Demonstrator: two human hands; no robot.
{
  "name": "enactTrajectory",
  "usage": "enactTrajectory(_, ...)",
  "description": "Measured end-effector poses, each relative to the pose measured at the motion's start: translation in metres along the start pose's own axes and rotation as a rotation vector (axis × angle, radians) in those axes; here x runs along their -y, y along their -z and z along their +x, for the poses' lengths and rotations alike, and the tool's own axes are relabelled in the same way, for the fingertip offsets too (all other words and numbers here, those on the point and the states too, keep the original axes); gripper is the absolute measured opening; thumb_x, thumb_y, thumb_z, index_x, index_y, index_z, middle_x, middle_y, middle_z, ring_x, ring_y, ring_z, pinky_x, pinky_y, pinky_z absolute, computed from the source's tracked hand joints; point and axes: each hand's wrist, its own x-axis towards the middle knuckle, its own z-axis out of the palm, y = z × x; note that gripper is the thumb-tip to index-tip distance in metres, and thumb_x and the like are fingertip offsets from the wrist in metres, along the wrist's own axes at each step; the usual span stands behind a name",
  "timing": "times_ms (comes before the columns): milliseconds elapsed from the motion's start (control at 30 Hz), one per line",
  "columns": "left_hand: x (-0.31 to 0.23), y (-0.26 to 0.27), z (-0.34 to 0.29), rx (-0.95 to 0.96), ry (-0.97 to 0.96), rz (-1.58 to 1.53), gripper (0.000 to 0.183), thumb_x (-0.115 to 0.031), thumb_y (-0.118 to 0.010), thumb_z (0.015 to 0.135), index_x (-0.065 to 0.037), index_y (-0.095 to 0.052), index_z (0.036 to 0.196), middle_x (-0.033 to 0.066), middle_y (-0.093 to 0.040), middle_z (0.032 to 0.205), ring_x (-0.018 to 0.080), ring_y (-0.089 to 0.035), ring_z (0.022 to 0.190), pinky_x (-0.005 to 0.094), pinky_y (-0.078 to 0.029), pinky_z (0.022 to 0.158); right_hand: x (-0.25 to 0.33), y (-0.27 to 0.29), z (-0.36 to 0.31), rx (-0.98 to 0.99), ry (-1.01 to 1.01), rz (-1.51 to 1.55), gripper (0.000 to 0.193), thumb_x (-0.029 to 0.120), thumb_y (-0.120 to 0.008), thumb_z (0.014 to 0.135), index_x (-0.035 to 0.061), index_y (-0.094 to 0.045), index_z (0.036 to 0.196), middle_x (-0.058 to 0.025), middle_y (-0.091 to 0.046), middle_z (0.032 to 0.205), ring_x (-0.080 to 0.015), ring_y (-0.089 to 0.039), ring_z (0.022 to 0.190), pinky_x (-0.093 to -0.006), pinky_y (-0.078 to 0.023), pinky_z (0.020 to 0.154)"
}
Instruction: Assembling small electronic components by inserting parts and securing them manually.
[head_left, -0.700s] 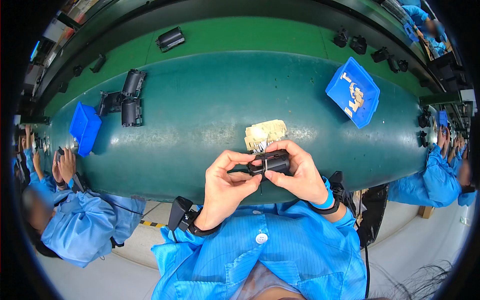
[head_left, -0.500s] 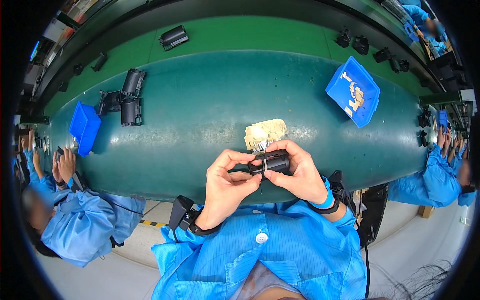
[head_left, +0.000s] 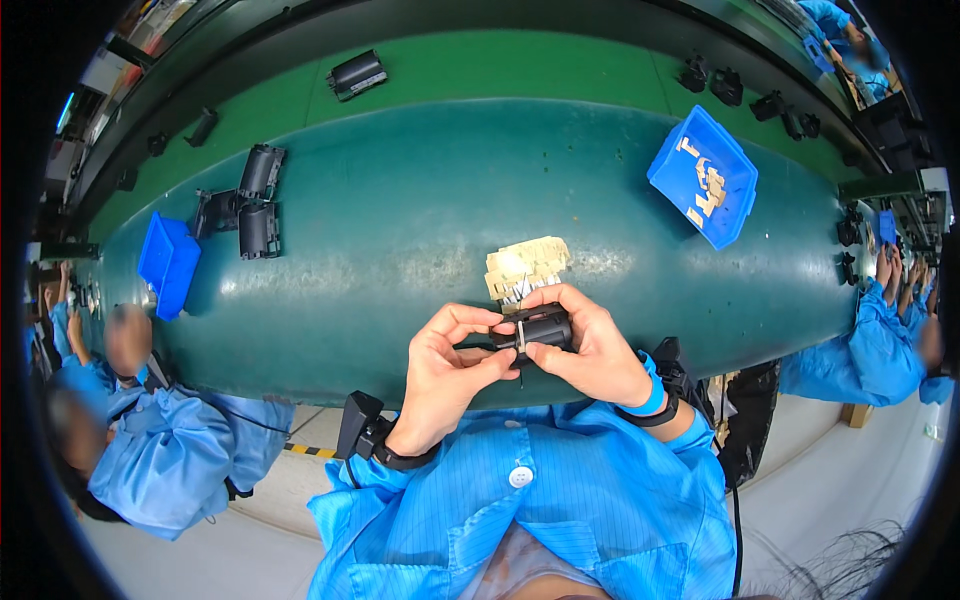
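Observation:
Just above the near edge of the dark green table, my left hand and my right hand together grip a small black plastic housing. The left fingers and thumb pinch its left end, and the right ones close round its right end. A narrow pale strip lies across the housing between my thumbs; its exact kind is unclear. Right beyond my fingers is a stack of cream backing sheets with white pieces at its near side, partly hidden by my right hand.
A blue bin with cream scraps stands at right; another blue bin is at left, near several black housings. More black parts lie on the bright green strip at the back. Co-workers sit on both sides.
The view has shifted slightly. My hands still grip the black housing, with the fingers in almost the same places. The co-worker's hands at left have moved a little.

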Motion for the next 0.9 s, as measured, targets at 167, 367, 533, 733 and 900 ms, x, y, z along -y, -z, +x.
enactTrajectory(167,0.002,0.001,0.001,-0.016,-0.015,0.017,0.033,0.014,-0.061,0.077,0.000,-0.051,0.105,0.0145,-0.060,0.104,0.0207,-0.068,0.080,0.0318,-0.061,0.070,-0.001,0.000,0.001,0.009,0.002,-0.019,0.038,0.000,-0.063,0.079,0.0005,-0.049,0.114,-0.0060,-0.062,0.103,-0.0095,-0.059,0.096,-0.0260,-0.047,0.084)
enactTrajectory(367,0.002,-0.003,0.002,-0.041,-0.021,0.059,0.031,0.014,-0.061,0.076,0.000,-0.051,0.101,0.0141,-0.060,0.103,0.0191,-0.068,0.077,0.0292,-0.060,0.067,-0.005,-0.003,0.002,-0.061,0.015,-0.097,0.039,0.001,-0.064,0.076,0.0003,-0.050,0.112,-0.0069,-0.062,0.100,-0.0103,-0.060,0.092,-0.0264,-0.049,0.080)
enactTrajectory(533,0.005,-0.004,0.003,-0.044,-0.048,0.102,0.030,0.014,-0.061,0.076,-0.001,-0.051,0.100,0.0134,-0.061,0.101,0.0187,-0.068,0.076,0.0285,-0.059,0.067,0.002,-0.007,0.001,-0.114,0.026,-0.226,0.037,0.002,-0.065,0.074,0.0000,-0.051,0.109,-0.0099,-0.064,0.098,-0.0114,-0.062,0.089,-0.0274,-0.051,0.078)
enactTrajectory(733,0.007,-0.003,0.007,-0.059,-0.004,0.031,0.027,0.011,-0.061,0.078,-0.001,-0.052,0.100,0.0111,-0.062,0.097,0.0173,-0.067,0.075,0.0283,-0.060,0.065,-0.005,-0.005,0.001,-0.136,0.060,-0.301,0.034,0.004,-0.065,0.078,-0.0012,-0.051,0.109,-0.0104,-0.064,0.100,-0.0117,-0.062,0.090,-0.0281,-0.051,0.077)
enactTrajectory(900,-0.003,-0.004,0.008,-0.088,0.061,-0.060,0.030,0.004,-0.064,0.081,0.000,-0.054,0.108,0.0122,-0.063,0.102,0.0167,-0.067,0.076,0.0284,-0.060,0.063,-0.001,0.008,0.003,-0.022,0.007,0.042,0.027,0.009,-0.054,0.094,-0.0009,-0.050,0.118,-0.0074,-0.060,0.105,-0.0091,-0.057,0.095,-0.0250,-0.047,0.083)
